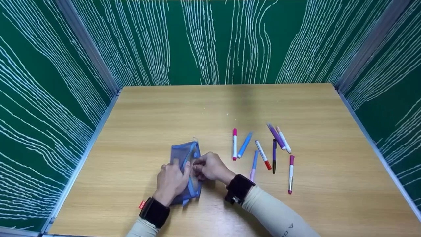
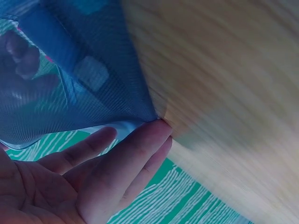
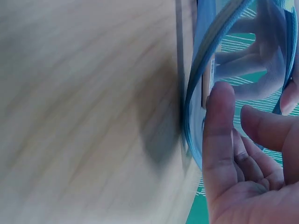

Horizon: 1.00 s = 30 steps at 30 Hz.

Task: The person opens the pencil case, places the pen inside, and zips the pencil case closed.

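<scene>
A blue see-through mesh zip pouch (image 1: 180,152) stands on the table, its zipper (image 3: 198,77) parted into a wide gap. My left hand (image 1: 171,180) grips the pouch's left side, with the thumb at the zipper edge and the fingers (image 2: 133,163) along the outside. At the opening is my right hand (image 1: 210,167). Its index fingertip (image 3: 221,91) reaches just inside the rim, near a thin, pale and brown thing partly hidden in the pouch. The right thumb (image 3: 266,125) stays apart from the index, and nothing shows between them. Through the mesh, other contents look blurred.
To the right lie several loose markers, among them a pink-capped marker (image 1: 234,144), a blue marker (image 1: 245,145), a red-capped marker (image 1: 263,154), a purple marker (image 1: 275,135) and a dark pen (image 1: 274,156). Patterned green walls (image 1: 223,42) enclose the wooden table (image 1: 158,108).
</scene>
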### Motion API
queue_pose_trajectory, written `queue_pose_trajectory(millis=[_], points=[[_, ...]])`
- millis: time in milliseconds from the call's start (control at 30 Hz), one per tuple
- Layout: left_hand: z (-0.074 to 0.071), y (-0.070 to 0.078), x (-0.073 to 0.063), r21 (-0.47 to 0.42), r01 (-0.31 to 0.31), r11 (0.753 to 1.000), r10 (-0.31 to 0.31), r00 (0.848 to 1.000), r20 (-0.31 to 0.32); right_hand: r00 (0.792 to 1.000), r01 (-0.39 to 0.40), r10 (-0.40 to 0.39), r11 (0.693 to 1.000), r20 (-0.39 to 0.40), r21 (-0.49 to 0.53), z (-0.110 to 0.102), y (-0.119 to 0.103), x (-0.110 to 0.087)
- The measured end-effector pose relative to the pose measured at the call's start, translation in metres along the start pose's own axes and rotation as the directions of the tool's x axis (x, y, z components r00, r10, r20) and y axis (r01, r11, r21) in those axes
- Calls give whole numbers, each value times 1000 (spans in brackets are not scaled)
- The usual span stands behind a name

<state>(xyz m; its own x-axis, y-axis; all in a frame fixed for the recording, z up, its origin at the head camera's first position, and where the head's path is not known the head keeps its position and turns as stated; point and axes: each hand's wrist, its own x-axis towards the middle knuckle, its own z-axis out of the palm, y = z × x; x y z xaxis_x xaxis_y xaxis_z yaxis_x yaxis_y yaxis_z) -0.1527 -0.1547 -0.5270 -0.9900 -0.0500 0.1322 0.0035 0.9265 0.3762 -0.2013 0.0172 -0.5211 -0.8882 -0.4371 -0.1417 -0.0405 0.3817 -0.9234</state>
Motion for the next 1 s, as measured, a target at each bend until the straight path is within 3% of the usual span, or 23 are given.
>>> queue_pose_trajectory(millis=[333,567,767,1000], points=[[0,1,-2,11,13,1000,-14,1000,25,999,5,-10,995,-52,-101,-17,1,-3],[1,2,-2,10,7,1000,-7,1000,15,995,46,-63,977,-78,-207,-27,1,-6],[0,2,-1,14,-2,1000,2,1000,6,982,83,-132,944,-136,-320,-35,2,-6],[0,3,-1,21,-2,1000,1,1000,18,988,11,-54,959,-146,-283,-44,0,-9]])
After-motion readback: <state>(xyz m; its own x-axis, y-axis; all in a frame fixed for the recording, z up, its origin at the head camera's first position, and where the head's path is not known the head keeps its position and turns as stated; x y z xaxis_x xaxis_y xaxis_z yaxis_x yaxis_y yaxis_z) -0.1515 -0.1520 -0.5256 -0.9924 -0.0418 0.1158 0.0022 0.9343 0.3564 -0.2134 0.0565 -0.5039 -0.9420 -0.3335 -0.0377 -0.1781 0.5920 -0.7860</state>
